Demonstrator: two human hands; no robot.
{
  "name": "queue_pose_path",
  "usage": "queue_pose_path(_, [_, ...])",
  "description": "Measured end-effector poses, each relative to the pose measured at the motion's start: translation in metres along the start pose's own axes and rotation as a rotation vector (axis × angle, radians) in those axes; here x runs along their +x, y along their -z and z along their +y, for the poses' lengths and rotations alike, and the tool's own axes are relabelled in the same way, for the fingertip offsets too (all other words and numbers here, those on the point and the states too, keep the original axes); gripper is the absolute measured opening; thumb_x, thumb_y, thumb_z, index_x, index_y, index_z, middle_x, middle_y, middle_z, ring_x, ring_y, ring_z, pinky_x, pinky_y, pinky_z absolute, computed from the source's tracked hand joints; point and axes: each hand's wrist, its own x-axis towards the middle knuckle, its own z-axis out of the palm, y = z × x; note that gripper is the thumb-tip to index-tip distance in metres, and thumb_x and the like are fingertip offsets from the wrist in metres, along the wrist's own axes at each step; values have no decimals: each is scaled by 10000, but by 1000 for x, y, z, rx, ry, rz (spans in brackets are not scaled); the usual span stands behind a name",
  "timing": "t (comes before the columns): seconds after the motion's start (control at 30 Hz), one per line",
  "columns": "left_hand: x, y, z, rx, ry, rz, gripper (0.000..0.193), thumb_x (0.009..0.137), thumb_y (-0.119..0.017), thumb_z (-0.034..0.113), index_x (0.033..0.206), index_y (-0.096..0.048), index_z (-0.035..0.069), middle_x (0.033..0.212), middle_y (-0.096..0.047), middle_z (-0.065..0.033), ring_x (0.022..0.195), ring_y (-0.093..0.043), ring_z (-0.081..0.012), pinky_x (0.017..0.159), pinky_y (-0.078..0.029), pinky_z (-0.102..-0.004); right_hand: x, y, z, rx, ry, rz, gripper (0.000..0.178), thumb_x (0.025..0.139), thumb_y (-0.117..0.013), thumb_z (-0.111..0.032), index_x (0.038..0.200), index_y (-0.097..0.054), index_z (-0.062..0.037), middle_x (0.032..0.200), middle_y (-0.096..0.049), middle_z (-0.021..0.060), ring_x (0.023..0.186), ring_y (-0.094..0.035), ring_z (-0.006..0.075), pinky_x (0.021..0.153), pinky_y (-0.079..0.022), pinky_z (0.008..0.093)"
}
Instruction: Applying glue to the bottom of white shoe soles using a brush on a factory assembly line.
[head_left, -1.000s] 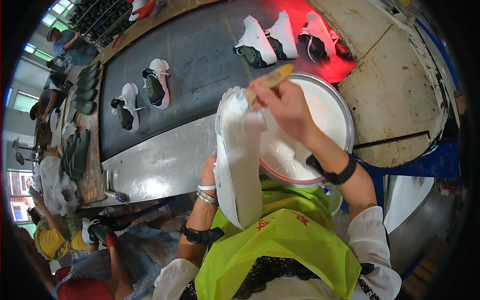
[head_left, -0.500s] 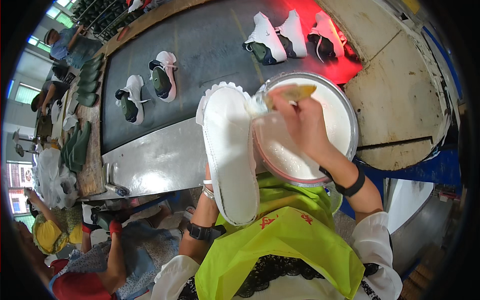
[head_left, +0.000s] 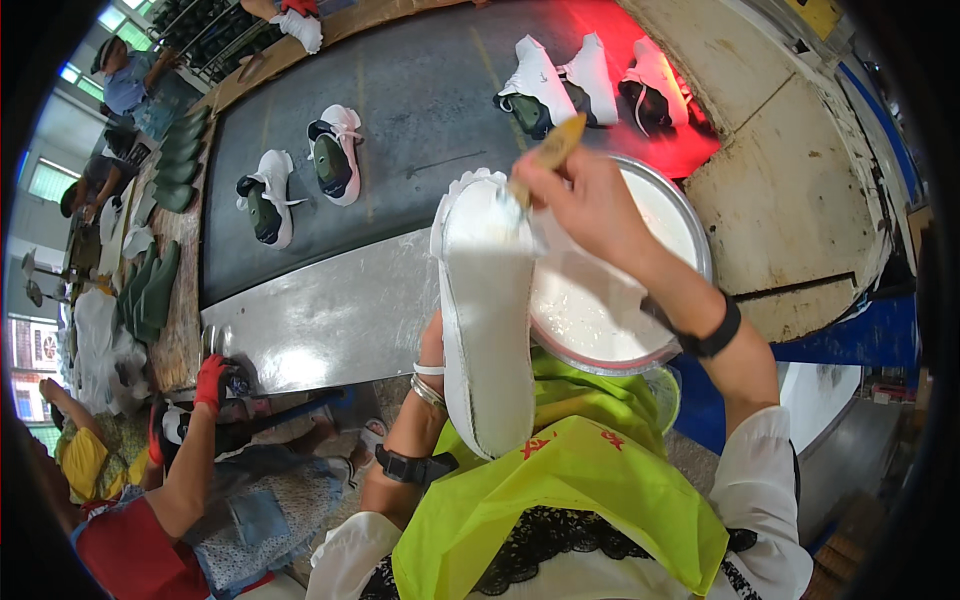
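Observation:
My left hand point(head_left: 433, 345) holds up a white shoe upper point(head_left: 485, 330), bottom face toward me and scalloped toe end away. The fingers are hidden behind it; only the wrist area shows. My right hand point(head_left: 598, 210) is closed round the wooden handle of a brush point(head_left: 553, 152). Its bristles touch the toe area of the bottom, where a wet white patch shows. Under my right forearm stands a round metal basin point(head_left: 708, 240) of white liquid point(head_left: 590, 315), partly covered by the arm and the shoe upper.
Two white and green shoes point(head_left: 268, 200) stand at left on the dark conveyor belt point(head_left: 420, 100); several more point(head_left: 540, 85) sit at far right under red light. A metal ledge point(head_left: 320, 310) edges the belt. At left, a co-worker's red-gloved hand point(head_left: 212, 383) reaches the ledge.
The shoe upper has shifted right. The brush has moved from beside its edge onto the toe area, its handle tilting up more. At left, the co-worker's red glove has risen to the ledge.

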Motion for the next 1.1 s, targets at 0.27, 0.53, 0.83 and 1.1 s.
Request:
queue_pose_path(0.27, [-3,-13,9,81,-32,76,357,898,-434,283,1021,-591,-13,895,-653,-110,751,-647,-180,685,-541,-310,-12,-32,-27,-25,213,76,228,858,-566,-194,838,-597,31,677,-592,151,597,-571,255,572,-438,335])
queue_pose_path(0.53, [-6,-3,13,156,2,-2,392,913,-455,336,1094,-556,4,963,-631,-104,803,-627,-182,705,-532,-309,10,-37,-33,-40,139,93,256,844,-580,-199,800,-602,52,653,-604,187,595,-606,295,568,-447,363])
queue_pose_path(0.83, [-3,13,12,73,-23,102,343,896,-425,284,932,-612,-2,821,-648,-79,677,-640,-173,613,-536,-301,-23,-30,-13,20,164,69,186,893,-553,-143,964,-605,21,804,-632,77,720,-583,120,632,-462,266])
queue_pose_path(1.1, [-10,16,19,45,-64,45,427,933,-383,323,1141,-532,-18,994,-634,-149,828,-642,-230,704,-545,-340,0,-29,-19,51,242,-73,264,880,-550,-255,906,-608,2,740,-608,168,650,-580,268,619,-448,338])
